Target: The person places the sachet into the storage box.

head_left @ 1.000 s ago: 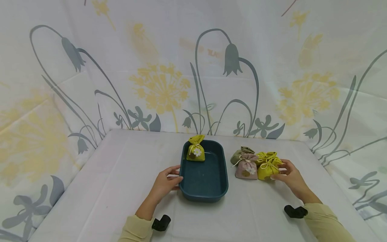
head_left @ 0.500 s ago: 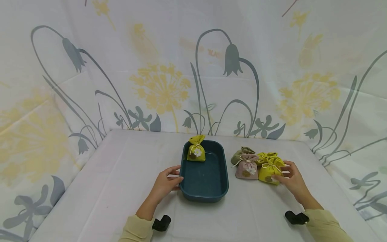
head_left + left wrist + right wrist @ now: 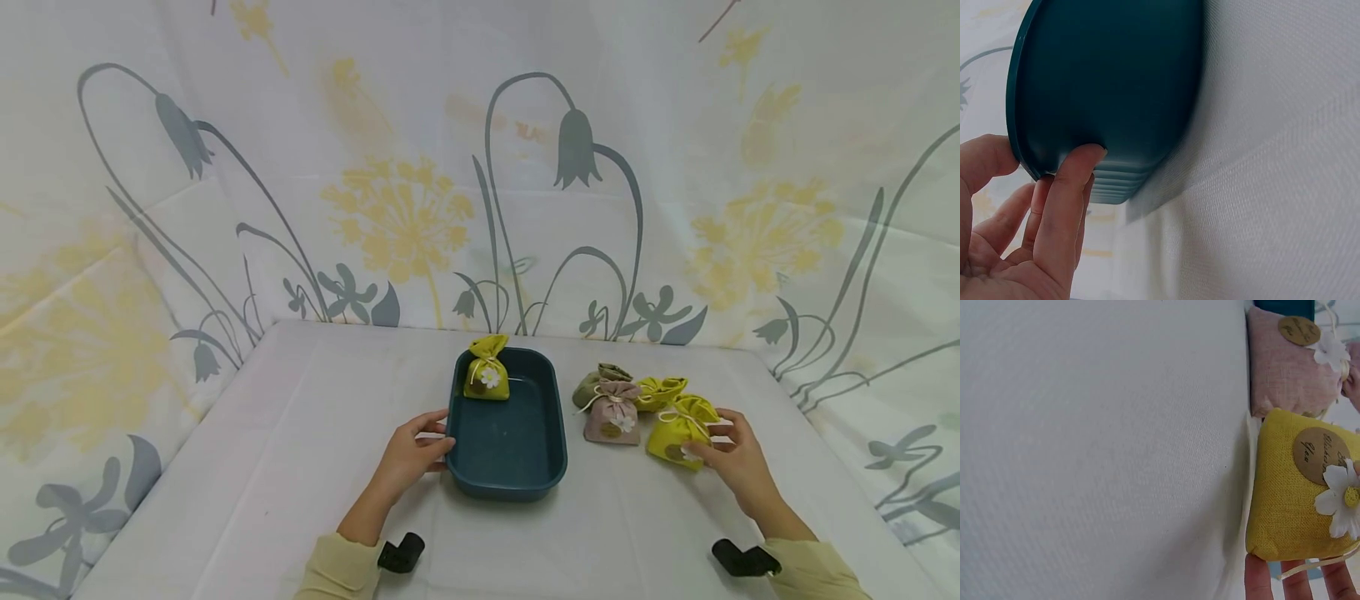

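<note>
A: What does your right hand point(image 3: 737, 457) have?

B: It grips a yellow bag point(image 3: 675, 440) between thumb and fingers, to the right of the dark teal tub point(image 3: 506, 454). Your bag tilts, and it bears a white flower point(image 3: 1340, 499) and a round brown label point(image 3: 1317, 453). I can't tell whether its bottom touches the table point(image 3: 337, 375).

A: And your left hand point(image 3: 411, 452)?

B: That one pinches the tub's left rim. Inside, a second yellow bag point(image 3: 480, 386) stands in the far left corner.

A: What's near the bag you're holding?

B: To its left, a pink bag point(image 3: 609, 415) with a green bag point(image 3: 591, 388) behind; just behind yours, a third yellow bag point(image 3: 656, 394).
</note>
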